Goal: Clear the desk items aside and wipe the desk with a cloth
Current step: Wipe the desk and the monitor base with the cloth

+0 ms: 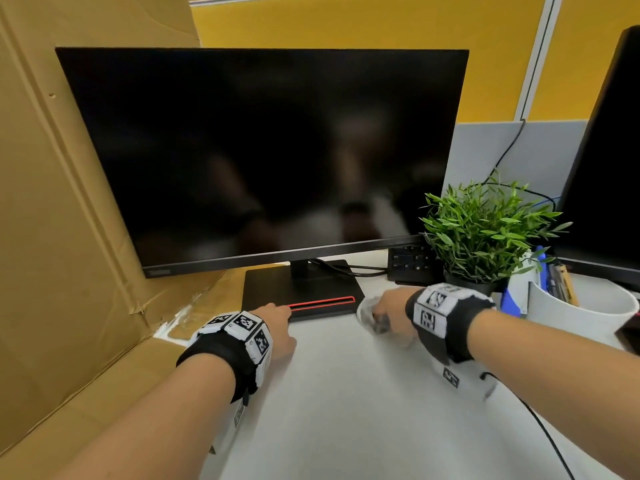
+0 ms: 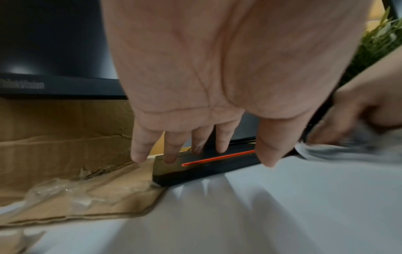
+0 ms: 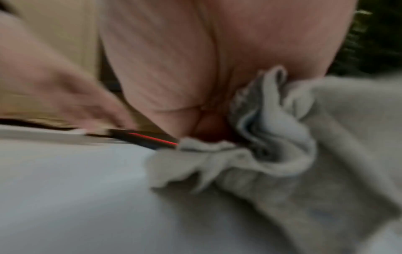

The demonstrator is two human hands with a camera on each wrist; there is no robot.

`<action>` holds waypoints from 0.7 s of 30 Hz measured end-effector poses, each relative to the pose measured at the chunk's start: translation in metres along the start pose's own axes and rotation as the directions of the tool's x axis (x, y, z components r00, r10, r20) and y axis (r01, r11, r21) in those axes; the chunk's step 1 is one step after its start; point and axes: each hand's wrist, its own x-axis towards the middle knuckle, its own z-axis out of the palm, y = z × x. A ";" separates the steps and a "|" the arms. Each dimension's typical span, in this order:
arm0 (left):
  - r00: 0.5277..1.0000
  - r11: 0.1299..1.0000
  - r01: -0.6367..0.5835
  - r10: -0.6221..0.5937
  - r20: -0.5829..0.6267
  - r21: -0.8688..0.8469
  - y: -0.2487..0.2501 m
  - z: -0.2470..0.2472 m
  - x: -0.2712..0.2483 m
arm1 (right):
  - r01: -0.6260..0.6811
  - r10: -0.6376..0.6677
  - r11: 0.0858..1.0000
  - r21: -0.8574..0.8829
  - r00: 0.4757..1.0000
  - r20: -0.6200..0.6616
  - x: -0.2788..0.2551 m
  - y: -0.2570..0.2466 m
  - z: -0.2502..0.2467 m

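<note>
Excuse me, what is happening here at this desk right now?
A person is wiping a white desk with a grey cloth. The right hand grips the bunched cloth on the desk, just beside the right front corner of the monitor base. The left hand reaches forward with straight fingers to the left front part of that base; the head view hides the fingertips. A potted plant and a white cup stand to the right, and cardboard lies at the left.

Glossy black monitor screen [image 1: 263, 150], smooth matt white desk [image 1: 346, 410], soft crumpled grey cloth [image 3: 272, 154], creased brown cardboard [image 1: 62, 237]
</note>
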 end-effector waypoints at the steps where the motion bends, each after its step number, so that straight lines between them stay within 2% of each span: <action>1: 1.000 1.000 0.008 -0.008 -0.008 -0.010 -0.002 -0.002 0.000 | 0.059 -0.059 0.998 -0.005 0.998 0.025 -0.003 -0.007 0.003; 3: 0.999 0.999 0.029 -0.029 -0.022 -0.021 -0.008 -0.003 0.000 | 0.147 -0.148 0.986 0.081 0.989 0.011 -0.013 -0.016 0.003; 5: 0.998 0.998 0.055 -0.055 -0.019 -0.020 -0.014 -0.001 -0.002 | 0.100 -0.086 0.984 0.148 0.991 -0.100 -0.011 -0.013 -0.002; 7: 0.998 0.998 0.066 -0.066 -0.011 -0.014 -0.018 0.003 -0.007 | 0.016 0.008 0.990 0.139 0.986 -0.167 -0.004 -0.004 -0.004; 9: 0.999 0.999 0.049 -0.049 -0.003 -0.009 -0.019 0.006 -0.015 | 0.014 -0.004 0.996 0.090 0.995 -0.105 0.005 -0.003 0.004; 10: 0.999 0.999 0.034 -0.034 0.002 -0.008 -0.019 0.007 -0.018 | 0.048 -0.044 0.997 0.068 0.997 -0.070 0.004 -0.009 0.011; 12: 1.000 1.000 0.017 -0.017 0.015 -0.008 -0.019 0.008 -0.025 | 0.191 -0.181 0.977 0.093 0.978 -0.106 -0.007 -0.026 0.029; 13: 1.000 1.000 0.014 -0.014 0.021 -0.011 -0.019 0.009 -0.028 | 0.294 -0.276 0.947 0.128 0.951 -0.139 -0.019 -0.037 0.037; 15: 1.000 1.000 0.009 -0.009 0.023 -0.002 -0.018 0.012 -0.033 | 0.486 -0.471 0.845 0.223 0.874 -0.122 -0.056 -0.059 0.049; 17: 1.000 1.000 0.007 -0.007 0.010 0.010 -0.018 0.014 -0.038 | 0.534 -0.541 0.795 0.289 0.839 -0.060 -0.073 -0.059 0.056; 18: 1.000 1.000 0.006 -0.006 -0.008 0.011 -0.020 0.015 -0.040 | 0.490 -0.492 0.819 0.297 0.867 -0.073 -0.075 -0.051 0.051; 19: 1.000 1.000 0.011 -0.011 -0.027 -0.002 -0.022 0.015 -0.043 | 0.402 -0.389 0.868 0.293 0.915 -0.103 -0.070 -0.039 0.044; 20: 0.999 1.000 0.016 -0.017 -0.041 -0.025 -0.025 0.015 -0.045 | 0.280 -0.251 0.919 0.279 0.958 -0.136 -0.059 -0.025 0.035; 21: 0.999 0.999 0.018 -0.020 -0.048 -0.040 -0.027 0.015 -0.047 | 0.158 -0.119 0.955 0.252 0.979 -0.163 -0.046 -0.012 0.027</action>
